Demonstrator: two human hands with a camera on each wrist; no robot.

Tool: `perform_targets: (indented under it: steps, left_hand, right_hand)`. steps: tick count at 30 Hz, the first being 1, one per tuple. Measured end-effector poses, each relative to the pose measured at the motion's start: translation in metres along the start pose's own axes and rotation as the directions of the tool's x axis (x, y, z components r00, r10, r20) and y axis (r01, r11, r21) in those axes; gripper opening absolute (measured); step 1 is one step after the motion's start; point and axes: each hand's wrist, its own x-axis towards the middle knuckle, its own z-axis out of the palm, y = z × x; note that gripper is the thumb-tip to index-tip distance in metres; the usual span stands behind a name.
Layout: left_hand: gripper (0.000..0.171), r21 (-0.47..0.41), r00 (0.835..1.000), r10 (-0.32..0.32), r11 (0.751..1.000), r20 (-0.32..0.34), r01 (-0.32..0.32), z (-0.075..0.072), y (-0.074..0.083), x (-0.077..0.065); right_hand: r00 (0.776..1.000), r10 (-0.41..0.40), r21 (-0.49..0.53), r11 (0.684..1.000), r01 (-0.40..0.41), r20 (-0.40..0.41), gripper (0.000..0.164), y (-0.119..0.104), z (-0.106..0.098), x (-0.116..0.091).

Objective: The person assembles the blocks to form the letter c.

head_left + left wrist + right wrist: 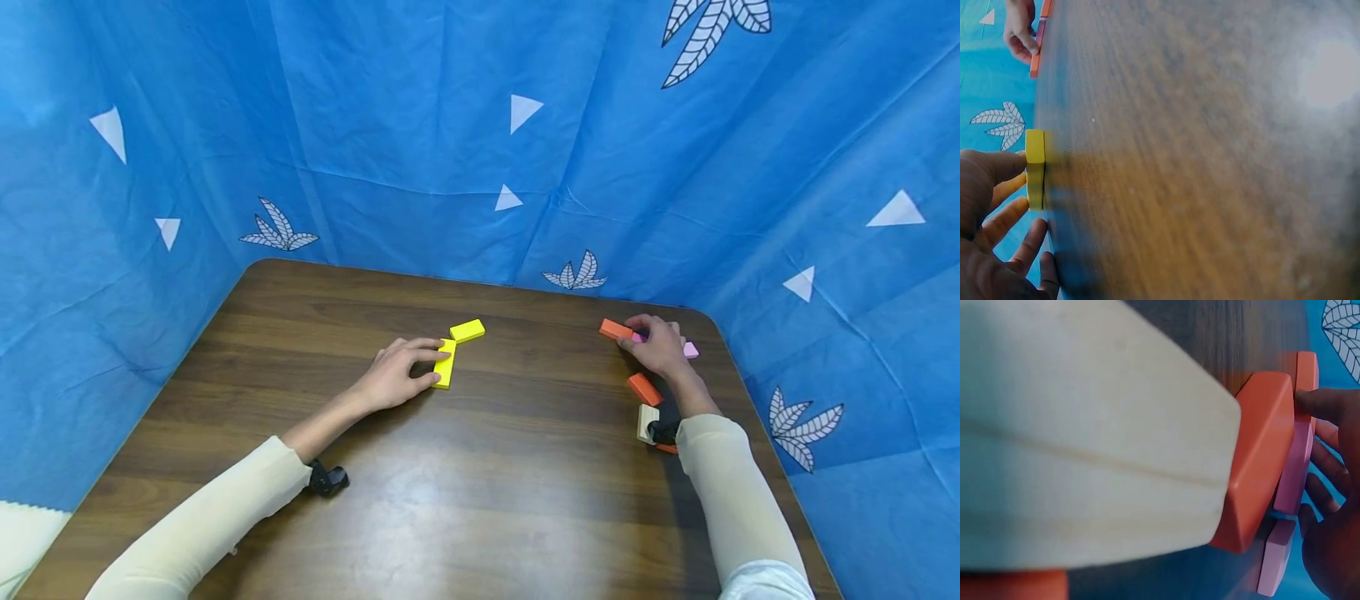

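Note:
My left hand [396, 373] rests its thumb and fingertips on the top of a yellow block [446, 367], fingers fairly straight. A second yellow block [468, 331] lies at an angle by that block's far end. At the far right, my right hand [660, 343] pinches an orange block [1307, 375], thumb on the near side, fingers behind. End to end with it lies a darker pink block [1295, 469], partly covered by the hand in the head view. A lighter pink block [691, 350] comes after it.
Nearer along the right side lie another orange block [645, 389], a beige block [646, 423] and an orange block [667, 448] partly hidden under the right wrist. Blue patterned cloth [420, 125] hangs round the brown wooden table [480, 500].

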Motion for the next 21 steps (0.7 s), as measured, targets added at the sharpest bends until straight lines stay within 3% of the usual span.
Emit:
perform_targets:
  steps: [7,21]
  left_hand:
    - [0.046,0.0,1.0,-0.005,1.0,0.001,0.005,-0.0003,0.0016,-0.0001]
    - [0.046,-0.005,1.0,-0.001,1.0,0.002,0.001,-0.0013,0.0025,0.0]
  right_hand:
    - [0.999,0.035,0.059,0.998,-0.037,0.025,0.046,0.0012,-0.0016,-0.0015]
    - [1.0,0.022,0.01,1.0,-0.022,0.011,0.044,-0.0004,-0.0005,-0.0005]
